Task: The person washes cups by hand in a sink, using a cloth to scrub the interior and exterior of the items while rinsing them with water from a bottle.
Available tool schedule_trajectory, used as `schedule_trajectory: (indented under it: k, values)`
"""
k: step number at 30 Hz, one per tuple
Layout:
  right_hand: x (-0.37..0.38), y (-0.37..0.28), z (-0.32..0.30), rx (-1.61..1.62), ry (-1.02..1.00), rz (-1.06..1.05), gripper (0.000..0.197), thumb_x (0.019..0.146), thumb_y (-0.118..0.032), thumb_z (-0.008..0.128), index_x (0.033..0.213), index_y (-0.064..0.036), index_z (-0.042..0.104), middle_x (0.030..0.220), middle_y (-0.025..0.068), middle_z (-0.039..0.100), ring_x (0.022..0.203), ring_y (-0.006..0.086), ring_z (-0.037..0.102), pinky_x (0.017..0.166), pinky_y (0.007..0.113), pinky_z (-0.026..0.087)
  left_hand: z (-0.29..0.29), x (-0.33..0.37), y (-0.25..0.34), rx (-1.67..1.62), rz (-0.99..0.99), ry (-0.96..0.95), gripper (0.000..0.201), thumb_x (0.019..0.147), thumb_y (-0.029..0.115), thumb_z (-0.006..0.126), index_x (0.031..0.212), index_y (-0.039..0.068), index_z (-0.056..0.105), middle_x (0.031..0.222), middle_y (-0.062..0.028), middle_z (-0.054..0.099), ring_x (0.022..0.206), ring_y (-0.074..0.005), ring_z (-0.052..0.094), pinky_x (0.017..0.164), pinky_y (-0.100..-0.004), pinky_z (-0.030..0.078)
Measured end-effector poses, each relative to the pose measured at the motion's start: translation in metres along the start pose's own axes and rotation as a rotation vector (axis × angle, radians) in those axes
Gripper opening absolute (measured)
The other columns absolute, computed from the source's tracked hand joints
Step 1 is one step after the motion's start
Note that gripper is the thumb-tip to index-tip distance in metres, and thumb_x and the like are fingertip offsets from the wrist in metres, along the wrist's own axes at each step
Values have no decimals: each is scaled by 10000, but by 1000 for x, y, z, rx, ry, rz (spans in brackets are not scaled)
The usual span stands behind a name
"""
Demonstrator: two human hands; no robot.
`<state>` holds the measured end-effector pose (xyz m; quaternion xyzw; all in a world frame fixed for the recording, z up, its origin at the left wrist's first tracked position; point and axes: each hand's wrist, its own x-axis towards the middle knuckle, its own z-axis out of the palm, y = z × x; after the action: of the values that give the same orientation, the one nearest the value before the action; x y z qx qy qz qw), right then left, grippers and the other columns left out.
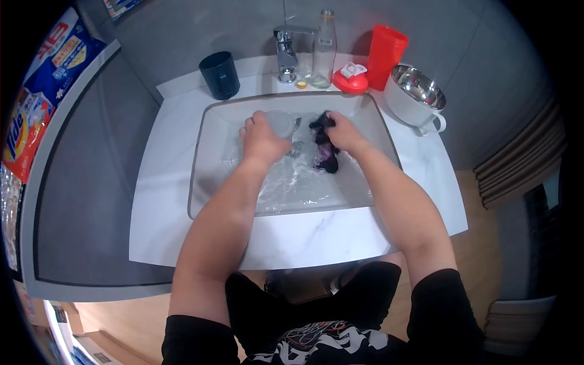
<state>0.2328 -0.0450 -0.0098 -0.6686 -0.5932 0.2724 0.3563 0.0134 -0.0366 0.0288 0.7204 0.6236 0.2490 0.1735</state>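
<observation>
Both hands are inside a rectangular white sink (213, 131) that holds rippling water. With its fingers round the side, my left hand (261, 140) grips a clear round container (280, 124), seen partly through the water. My right hand (345, 132) is closed on the upper end of a wet, dark cloth (326, 159) with a purple patch. The rest of this cloth hangs down into the water, bunched up, so its exact kind does not show. Between the hands lies the metal drain (295, 149), blurred by the ripples.
Behind the sink stand a chrome faucet (286, 58), a dark mug (219, 75), a clear glass bottle (324, 52), a red round container (350, 80) and a red pouch (385, 55). A white metal-lined cup (415, 97) sits at the right. Detergent bags (64, 55) are at the left.
</observation>
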Motion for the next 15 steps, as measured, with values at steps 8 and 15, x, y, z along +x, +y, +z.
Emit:
schedule_trajectory:
  k: [8, 15]
  values:
    - [-33, -62, 33, -162, -44, -515, 291, 883, -164, 617, 1164, -113, 676, 1137, 142, 650, 1161, 409, 451, 1035, 412, 377, 7, 4, -14, -145, 81, -43, 1013, 581, 268, 868, 1402, 18, 331, 1194, -204, 605, 1159, -364, 548, 1035, -432, 393]
    - [-34, -64, 29, -269, 112, -511, 286, 920, -209, 579, 1158, -89, 682, 1127, 160, 658, 1134, 391, 507, 1002, 429, 414, -10, -19, 17, 34, 238, -15, 1077, 555, 291, 884, 1412, 13, 294, 1144, -184, 635, 1117, -343, 585, 962, -429, 381]
